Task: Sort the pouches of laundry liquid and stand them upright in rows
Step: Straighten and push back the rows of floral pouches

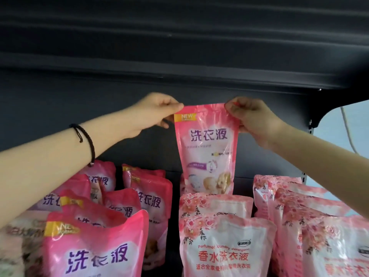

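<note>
Two hands | left hand (157,110), right hand (249,114) fingers pinch pink pouch (206,148) top corners

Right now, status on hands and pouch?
Left hand and right hand pinching held pouch top corners. Pouch upright at back. Floral pouches in front.

Bright pink pouch (206,148) with purple lettering and a yellow corner tag; pale pink pouches (223,246) printed with roses and red lettering; dark grey shelf (139,156); black wristband (85,140).
</note>
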`<state>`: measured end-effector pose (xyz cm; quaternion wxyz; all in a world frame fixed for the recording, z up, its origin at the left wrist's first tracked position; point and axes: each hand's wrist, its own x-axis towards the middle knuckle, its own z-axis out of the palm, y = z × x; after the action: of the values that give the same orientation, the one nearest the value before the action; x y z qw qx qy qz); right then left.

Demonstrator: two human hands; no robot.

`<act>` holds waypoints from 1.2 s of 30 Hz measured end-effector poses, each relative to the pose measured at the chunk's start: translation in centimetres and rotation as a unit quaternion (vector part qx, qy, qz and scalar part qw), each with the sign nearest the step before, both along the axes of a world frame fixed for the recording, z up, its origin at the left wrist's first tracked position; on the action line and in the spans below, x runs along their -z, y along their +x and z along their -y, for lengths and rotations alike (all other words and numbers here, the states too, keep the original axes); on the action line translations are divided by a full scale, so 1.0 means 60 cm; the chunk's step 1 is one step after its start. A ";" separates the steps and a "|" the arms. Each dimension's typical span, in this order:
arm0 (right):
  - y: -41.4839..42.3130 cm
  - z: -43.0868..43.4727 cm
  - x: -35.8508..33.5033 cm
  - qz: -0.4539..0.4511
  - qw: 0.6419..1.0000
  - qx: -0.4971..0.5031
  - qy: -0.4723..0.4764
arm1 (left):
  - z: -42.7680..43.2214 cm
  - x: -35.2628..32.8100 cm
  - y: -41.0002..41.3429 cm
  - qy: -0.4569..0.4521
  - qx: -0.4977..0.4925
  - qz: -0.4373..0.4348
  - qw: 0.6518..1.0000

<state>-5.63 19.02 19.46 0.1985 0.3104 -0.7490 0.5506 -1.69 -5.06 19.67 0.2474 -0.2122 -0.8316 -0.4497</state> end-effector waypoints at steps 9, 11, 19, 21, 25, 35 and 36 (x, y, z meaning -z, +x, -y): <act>0.084 0.100 -0.037 -0.035 0.980 0.064 -0.184 | 0.008 0.026 0.084 0.226 0.076 -0.009 0.971; 0.117 0.116 -0.042 -0.043 0.975 0.068 -0.206 | 0.011 0.026 0.107 0.280 0.080 -0.023 0.956; 0.258 0.173 -0.026 -0.041 0.958 0.028 -0.281 | 0.028 0.061 0.222 0.303 0.080 -0.187 0.931; 0.296 0.187 -0.016 -0.050 0.957 0.015 -0.286 | 0.031 0.069 0.254 0.277 0.095 -0.216 0.932; 0.360 0.211 0.001 -0.037 0.955 0.018 -0.295 | 0.043 0.081 0.316 0.287 0.110 -0.216 0.927; 0.414 0.244 0.169 -0.011 0.953 0.078 -0.292 | 0.072 0.245 0.375 0.336 0.047 -0.120 0.933; 0.410 0.249 0.191 -0.008 0.951 0.089 -0.295 | 0.071 0.265 0.372 0.335 0.034 -0.108 0.935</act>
<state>18.97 4.10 7.98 0.3350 0.1744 -0.5763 0.7247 20.64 -9.31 3.78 0.3768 -0.1927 -0.5933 -0.6848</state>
